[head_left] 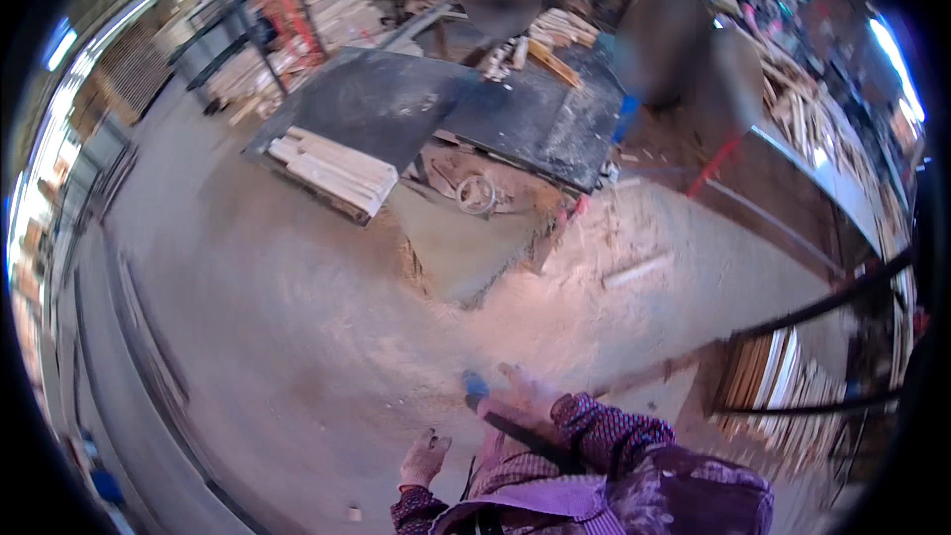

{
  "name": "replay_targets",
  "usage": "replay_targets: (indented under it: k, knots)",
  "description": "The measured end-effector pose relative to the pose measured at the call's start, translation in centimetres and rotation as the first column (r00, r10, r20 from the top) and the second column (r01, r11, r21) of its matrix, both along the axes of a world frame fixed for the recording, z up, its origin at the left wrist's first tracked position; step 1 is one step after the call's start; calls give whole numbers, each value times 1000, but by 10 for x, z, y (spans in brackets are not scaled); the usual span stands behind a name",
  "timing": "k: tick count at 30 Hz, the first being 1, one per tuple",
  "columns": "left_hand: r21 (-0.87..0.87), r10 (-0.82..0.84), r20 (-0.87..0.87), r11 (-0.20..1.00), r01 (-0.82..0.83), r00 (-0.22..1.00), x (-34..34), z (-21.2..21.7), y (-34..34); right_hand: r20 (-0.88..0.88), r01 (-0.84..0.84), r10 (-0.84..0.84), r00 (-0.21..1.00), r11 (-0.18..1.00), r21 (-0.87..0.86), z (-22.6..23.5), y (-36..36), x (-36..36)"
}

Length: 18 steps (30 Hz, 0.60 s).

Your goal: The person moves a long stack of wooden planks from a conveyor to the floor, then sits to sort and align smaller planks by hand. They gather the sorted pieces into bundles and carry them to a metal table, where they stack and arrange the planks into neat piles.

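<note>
From my head camera, my left hand (424, 458) hangs low over the dusty floor (297, 337), fingers loosely spread, holding nothing. My right hand (520, 398) sits just beside a small blue thing (475, 386) — too blurred to tell whether my fingers grip it. Ahead stands a dark table (396, 104) with stacked planks (332, 170) — well apart from me.

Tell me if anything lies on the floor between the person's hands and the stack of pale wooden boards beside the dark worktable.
Nothing solid shows in between. From the left hand and right hand to the stack of pale wooden boards there is only open concrete floor, with a patch of sawdust off to one side.
</note>
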<state>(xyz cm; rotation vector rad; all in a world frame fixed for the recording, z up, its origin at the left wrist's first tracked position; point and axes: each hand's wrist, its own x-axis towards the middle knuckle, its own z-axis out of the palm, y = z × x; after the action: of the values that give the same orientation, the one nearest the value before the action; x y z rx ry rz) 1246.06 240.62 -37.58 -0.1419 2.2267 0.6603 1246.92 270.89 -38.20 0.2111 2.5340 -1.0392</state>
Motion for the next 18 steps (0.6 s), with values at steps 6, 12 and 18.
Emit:
replay_targets:
  k: [6, 12, 18]
  knots:
    - [243, -5, -213, 968, 58, 977, -115, -21, -73, -61, 69, -75, 995, 993, -91, 4, -55, -101]
    - [68, -185, -105, 979, 193, 977, -205, -19, -95, -16, 159, -164, 986, 974, -163, -1, -70, -173]
    - [-56, -774, -95, 632, 773, 626, -284, -21, -91, 35, 593, -602, 797, 772, -230, -2, -90, -152]
